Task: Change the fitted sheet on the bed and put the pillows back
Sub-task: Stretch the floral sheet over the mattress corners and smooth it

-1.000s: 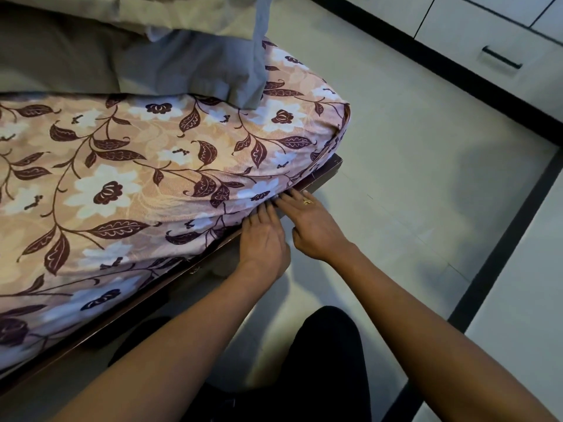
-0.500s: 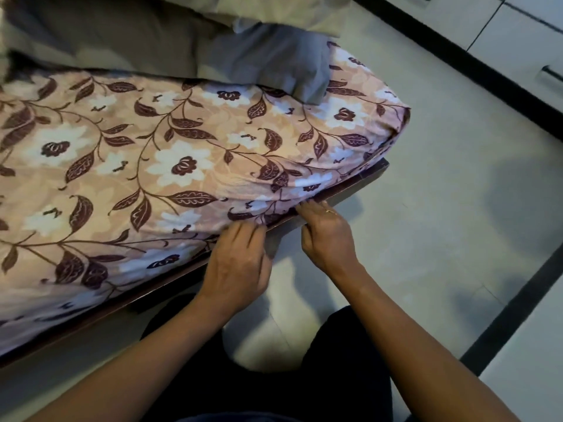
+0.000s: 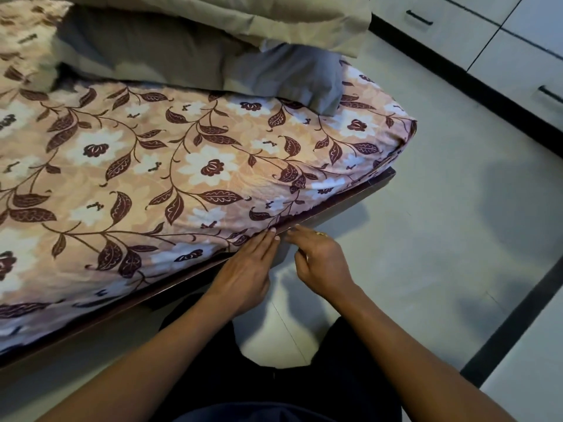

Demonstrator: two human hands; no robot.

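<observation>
Sheet (image 3: 182,166): floral, brown leaves and white flowers on a peach ground. It is on the mattress, drawn over the near corner and down the side to the frame (image 3: 350,196).

Left hand (image 3: 246,269): flat, fingers straight and pressed together. The tips are at the sheet's bottom edge, where the cloth meets the dark wooden frame. It holds nothing.

Right hand (image 3: 320,260): just beside the left, apart from it by a narrow gap. Fingers are loosely extended toward the frame's edge, thumb slack beneath. A ring (image 3: 320,233) shows on one finger. It pinches nothing that I can see; whether the fingertips touch the frame or stop just short is hard to tell from this angle.

Pillows: two, stacked at the far side of the bed. The grey pillow (image 3: 283,77) lies on the sheet near the far corner. The beige pillow (image 3: 274,19) rests on top of it and overhangs toward the floor (image 3: 441,223).

Surroundings: pale tiled floor with a dark band. White drawers (image 3: 457,28) with dark handles along the far right. The person's legs, in black, show at the bottom between the forearms.
</observation>
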